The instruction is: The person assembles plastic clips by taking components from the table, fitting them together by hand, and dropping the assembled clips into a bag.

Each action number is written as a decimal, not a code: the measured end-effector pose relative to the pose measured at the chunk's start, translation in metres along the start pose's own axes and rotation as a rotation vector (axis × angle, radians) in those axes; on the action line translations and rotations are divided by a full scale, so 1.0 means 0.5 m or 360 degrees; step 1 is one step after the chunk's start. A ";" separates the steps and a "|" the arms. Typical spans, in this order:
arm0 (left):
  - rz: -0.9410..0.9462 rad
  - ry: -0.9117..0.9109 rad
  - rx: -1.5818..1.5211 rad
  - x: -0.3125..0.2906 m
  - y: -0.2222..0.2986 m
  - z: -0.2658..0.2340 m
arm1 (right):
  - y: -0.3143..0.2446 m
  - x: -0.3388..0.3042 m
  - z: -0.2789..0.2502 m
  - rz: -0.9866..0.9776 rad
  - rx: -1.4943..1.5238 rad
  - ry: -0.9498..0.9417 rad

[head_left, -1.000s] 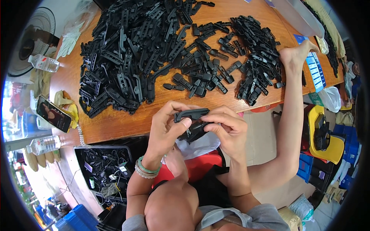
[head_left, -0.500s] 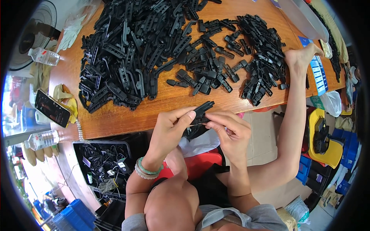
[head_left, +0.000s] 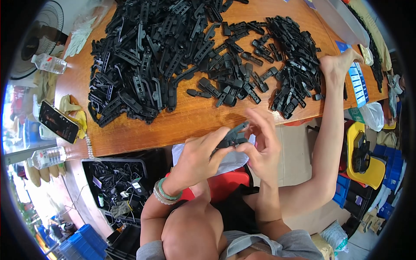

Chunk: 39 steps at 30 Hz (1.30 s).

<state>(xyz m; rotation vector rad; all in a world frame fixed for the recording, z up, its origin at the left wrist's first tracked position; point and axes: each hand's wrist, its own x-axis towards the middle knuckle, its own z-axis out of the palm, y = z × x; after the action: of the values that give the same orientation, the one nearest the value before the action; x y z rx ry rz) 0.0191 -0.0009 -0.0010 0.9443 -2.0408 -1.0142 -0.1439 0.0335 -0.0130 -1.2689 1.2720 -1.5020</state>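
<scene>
A black plastic clip-like part (head_left: 234, 138) is between my two hands, just in front of the table's near edge. My left hand (head_left: 197, 154), with beaded bracelets at its wrist, pinches one end of it between thumb and fingers. At its other end, my right hand (head_left: 265, 145) presses its thumb on the part. The right index finger is raised and curved around it, slightly blurred. On the table beyond lie a large heap of long black plastic parts (head_left: 143, 65), a loose group of short black pieces (head_left: 229, 84) and a pile of assembled-looking pieces (head_left: 294, 65).
The wooden table (head_left: 130, 141) holds a phone (head_left: 58, 121) at its left edge, by a water bottle (head_left: 50, 63). My raised leg (head_left: 327, 138) rests its foot on the table at the right. An open black case (head_left: 117, 186) of small items stands below left; a yellow chair (head_left: 362, 151) is right.
Both hands have lowered slightly toward me with the part, which is now turned differently. My right fingers have lifted and spread from their earlier pinch. The piles look the same.
</scene>
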 end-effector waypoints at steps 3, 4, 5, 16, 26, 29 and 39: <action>0.0029 -0.0083 0.0037 0.001 0.005 -0.002 | 0.012 -0.001 -0.013 0.0183 0.0155 -0.0184; 0.0028 -0.0084 0.0036 0.002 0.006 -0.001 | 0.015 -0.004 -0.016 0.0192 0.0141 -0.0162; 0.0049 -0.0085 0.0048 0.003 0.007 0.000 | 0.015 -0.006 -0.017 0.0200 0.0127 -0.0141; 0.0067 -0.0112 0.0046 0.000 0.006 0.011 | 0.015 -0.006 -0.013 0.0233 0.0275 -0.0045; -0.0125 0.0024 -0.0075 -0.013 0.016 0.025 | 0.043 -0.014 -0.021 0.0266 0.0489 -0.0120; -0.0151 0.0124 -0.0159 -0.013 0.009 0.036 | 0.038 -0.005 -0.014 0.0300 0.0458 -0.0074; -0.0190 0.0215 0.0198 0.001 -0.038 -0.072 | 0.018 0.020 -0.006 0.0663 0.0346 -0.0453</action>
<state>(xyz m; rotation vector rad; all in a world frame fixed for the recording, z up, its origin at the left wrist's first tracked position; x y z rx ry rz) 0.0533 -0.0226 0.0004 1.1793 -1.9718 -0.8672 -0.1493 0.0228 -0.0197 -0.9629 1.0718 -1.0859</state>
